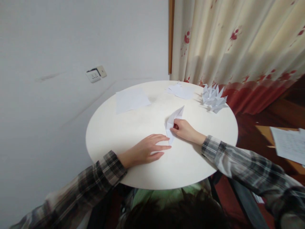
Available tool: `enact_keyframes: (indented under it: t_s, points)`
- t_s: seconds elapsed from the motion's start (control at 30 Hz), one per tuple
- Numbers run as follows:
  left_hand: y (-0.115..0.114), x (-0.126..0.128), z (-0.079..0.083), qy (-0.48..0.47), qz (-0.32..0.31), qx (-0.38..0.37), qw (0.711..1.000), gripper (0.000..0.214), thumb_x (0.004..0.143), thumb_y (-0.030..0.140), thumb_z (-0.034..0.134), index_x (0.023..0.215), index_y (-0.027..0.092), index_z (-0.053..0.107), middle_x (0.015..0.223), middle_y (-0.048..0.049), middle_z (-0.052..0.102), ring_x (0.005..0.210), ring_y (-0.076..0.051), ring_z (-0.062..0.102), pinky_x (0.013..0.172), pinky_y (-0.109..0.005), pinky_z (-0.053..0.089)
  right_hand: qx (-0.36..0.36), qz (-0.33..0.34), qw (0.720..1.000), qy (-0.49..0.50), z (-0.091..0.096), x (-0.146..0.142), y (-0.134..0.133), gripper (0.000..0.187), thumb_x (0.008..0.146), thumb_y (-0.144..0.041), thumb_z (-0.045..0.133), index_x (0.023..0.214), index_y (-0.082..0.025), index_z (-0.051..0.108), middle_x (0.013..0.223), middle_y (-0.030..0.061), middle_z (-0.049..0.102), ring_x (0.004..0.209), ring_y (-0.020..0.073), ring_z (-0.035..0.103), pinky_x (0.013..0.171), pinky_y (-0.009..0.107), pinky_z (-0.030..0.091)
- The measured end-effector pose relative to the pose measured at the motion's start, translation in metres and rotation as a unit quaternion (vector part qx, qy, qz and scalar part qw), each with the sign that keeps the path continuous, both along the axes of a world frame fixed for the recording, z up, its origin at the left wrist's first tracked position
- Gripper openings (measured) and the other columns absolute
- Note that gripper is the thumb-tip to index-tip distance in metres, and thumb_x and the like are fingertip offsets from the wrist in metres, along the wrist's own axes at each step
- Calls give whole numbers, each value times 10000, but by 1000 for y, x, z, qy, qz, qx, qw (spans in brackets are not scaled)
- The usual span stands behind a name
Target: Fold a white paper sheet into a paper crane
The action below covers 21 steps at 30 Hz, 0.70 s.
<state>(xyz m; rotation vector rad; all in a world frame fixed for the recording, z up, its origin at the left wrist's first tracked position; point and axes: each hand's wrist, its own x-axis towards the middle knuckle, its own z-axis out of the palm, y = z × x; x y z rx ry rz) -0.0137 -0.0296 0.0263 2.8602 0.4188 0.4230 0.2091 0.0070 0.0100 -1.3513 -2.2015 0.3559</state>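
Observation:
A partly folded piece of white paper [175, 117] lies near the middle of the round white table, its pointed end toward the curtain. My right hand [184, 129] is closed on the paper's right side, thumb and curled fingers pinching it. From the left, my left hand [149, 148] rests with fingers spread, the fingertips touching the paper's lower left edge and the tabletop. Part of the paper's lower end is hidden by those fingers.
Flat white sheets [132, 100] lie at the table's back left, smaller paper pieces [182, 90] at the back. Several folded paper cranes [214, 98] cluster at the right rim of the table [107, 136]. A wall and a curtain [214, 41] stand behind; written papers [288, 143] lie lower right.

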Motion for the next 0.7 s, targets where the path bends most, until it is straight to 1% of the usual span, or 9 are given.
enact_keyframes:
  t_s: [0.1, 0.23, 0.33, 0.43, 0.53, 0.6, 0.63, 0.7]
  points:
    - [3, 0, -1, -5, 6, -12, 1000, 323, 905, 220, 423, 1209, 213, 530, 1299, -80, 512, 1204, -205, 453, 1024, -401, 367, -3, -1, 1000, 1, -1, 0, 0, 46, 759, -143, 555, 716, -132, 542, 670, 14, 551, 564, 96, 433, 548, 218, 309]
    - [11, 3, -4, -10, 50, -2, 999, 387, 922, 214, 375, 1301, 156, 427, 1347, -93, 473, 1261, -183, 411, 1059, -382, 348, -8, -4, 1000, -3, -2, -1, -1, 61, 760, -157, 572, 712, -129, 548, 658, 11, 550, 559, 93, 437, 546, 217, 312]
    - [15, 7, -7, 7, 60, 16, 998, 373, 922, 243, 376, 1268, 138, 464, 1348, -108, 471, 1260, -189, 420, 1051, -389, 363, -13, -1, 1000, 3, 1, -3, -4, 72, 757, -153, 575, 695, -130, 548, 632, -2, 538, 548, 87, 435, 534, 210, 309]
    - [13, 10, -9, 6, 58, 36, 998, 362, 903, 264, 414, 1220, 122, 514, 1307, -122, 512, 1217, -198, 474, 1026, -383, 395, -20, 9, 999, 23, 6, -3, -8, 114, 745, -151, 581, 643, -136, 531, 602, -13, 525, 535, 80, 427, 526, 206, 308]
    - [7, 11, -10, -9, 55, 56, 997, 359, 875, 266, 457, 1190, 118, 544, 1259, -131, 553, 1173, -210, 518, 996, -382, 428, -66, 45, 994, 69, 10, -2, -12, 196, 779, -202, 550, 595, -147, 505, 553, -22, 521, 512, 77, 438, 518, 200, 322]
    - [3, 11, -10, -15, 54, 66, 996, 356, 867, 263, 466, 1177, 114, 555, 1245, -135, 564, 1159, -217, 530, 981, -383, 443, -109, 63, 985, 115, 11, 0, -13, 227, 814, -260, 519, 614, -154, 499, 535, -24, 537, 500, 80, 468, 515, 198, 342]
    - [1, 11, -10, -16, 55, 70, 996, 355, 867, 259, 465, 1175, 110, 558, 1243, -136, 565, 1156, -218, 533, 979, -381, 446, -122, 64, 981, 135, 10, 1, -13, 227, 823, -282, 513, 634, -157, 497, 530, -26, 544, 494, 82, 483, 513, 198, 351]
    - [0, 11, -10, -15, 58, 73, 995, 354, 867, 253, 462, 1172, 103, 562, 1242, -137, 566, 1152, -217, 536, 980, -373, 447, -121, 52, 979, 156, 8, 2, -13, 207, 819, -293, 524, 662, -163, 491, 522, -31, 553, 483, 86, 497, 510, 199, 358]
